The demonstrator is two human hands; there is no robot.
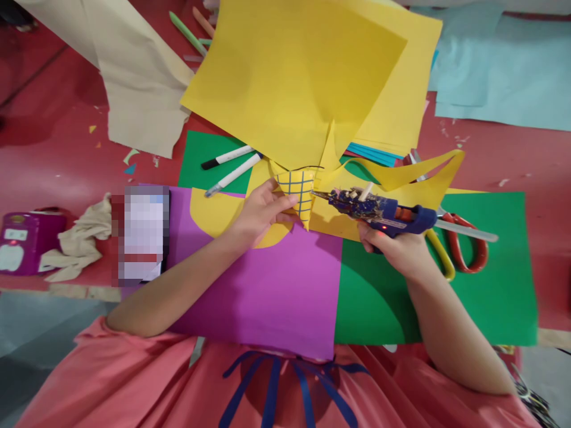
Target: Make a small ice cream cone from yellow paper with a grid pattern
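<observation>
A small yellow paper cone (300,193) with a dark blue grid drawn on it points downward in my left hand (265,211), pinched between thumb and fingers. My right hand (397,246) is wrapped round the grip of a dark blue hot glue gun (379,211), whose red light shows. The nozzle touches or nearly touches the cone's right edge; I cannot tell which. A glue stick (473,229) sticks out of the gun's back. Beneath the cone lie yellow paper offcuts (218,217) on a purple sheet (267,291).
Green sheets (504,267) lie under the purple one. Red-handled scissors (468,244) rest right of the gun, two markers (234,172) left of the cone. Large yellow sheets (289,65) cover the back. A phone (145,232), cloth (84,238) and purple device (31,241) are at left.
</observation>
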